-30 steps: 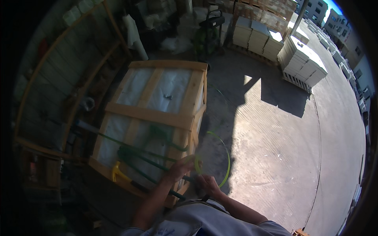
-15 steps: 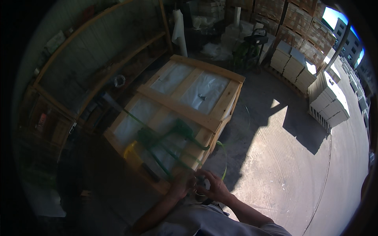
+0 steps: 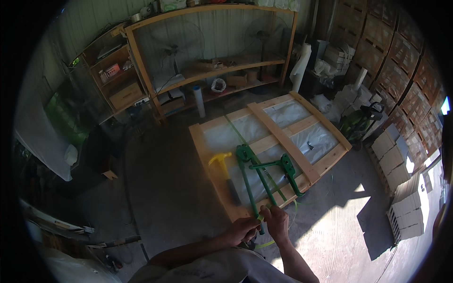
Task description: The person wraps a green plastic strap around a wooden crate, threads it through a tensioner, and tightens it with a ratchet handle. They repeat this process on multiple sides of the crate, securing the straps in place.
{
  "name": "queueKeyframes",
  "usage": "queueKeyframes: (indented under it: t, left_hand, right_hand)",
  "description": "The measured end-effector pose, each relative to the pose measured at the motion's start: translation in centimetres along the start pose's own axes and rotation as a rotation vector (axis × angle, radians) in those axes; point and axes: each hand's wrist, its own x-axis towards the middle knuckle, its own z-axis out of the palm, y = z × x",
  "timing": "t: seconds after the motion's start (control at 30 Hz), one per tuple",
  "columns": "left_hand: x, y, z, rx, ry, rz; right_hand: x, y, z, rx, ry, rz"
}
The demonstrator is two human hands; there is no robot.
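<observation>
My left hand (image 3: 242,231) and my right hand (image 3: 276,220) are together at the near edge of a wooden crate (image 3: 283,140). Both are closed with fingers pinched on a yellow-green packing strap (image 3: 262,216); its tail hangs beneath them. A length of this strap also crosses the crate's top. A green long-handled strapping sealer (image 3: 244,153) lies on the crate, one handle end beside my left hand. Next to it rests a green strapping tensioner (image 3: 286,164). On the left edge lies a yellow hammer (image 3: 220,160) with a black grip.
A small metal piece (image 3: 310,146) sits on the crate's plastic-covered top. Wooden shelving (image 3: 212,74) with fans lines the back wall. Stacked white slabs on pallets (image 3: 406,207) stand at right, near a green wheeled machine (image 3: 356,122). A blue-capped tube (image 3: 199,101) stands behind the crate.
My view has swung left, so the crate and tools appear farther right and the shelving shows more fully. Both hands stay close together at the crate's near edge.
</observation>
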Motion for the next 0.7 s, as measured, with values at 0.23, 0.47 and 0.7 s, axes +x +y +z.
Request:
queueKeyframes:
  t: [0.23,0.47,0.7]
  left_hand:
    - [-9.2,0.9,-6.9,-0.021,-0.055,0.109]
    - [-14.6,1.3,-10.1,0.105,-0.348,0.249]
    - [-16.2,1.1,-11.8,0.348,-0.303,0.250]
  right_hand:
    - [-2.5,-2.0,11.8,0.740,-0.182,0.540]
    - [-2.6,-12.5,11.9,0.547,-0.065,0.473]
    - [-2.0,-14.8,13.3,0.371,-0.247,0.542]
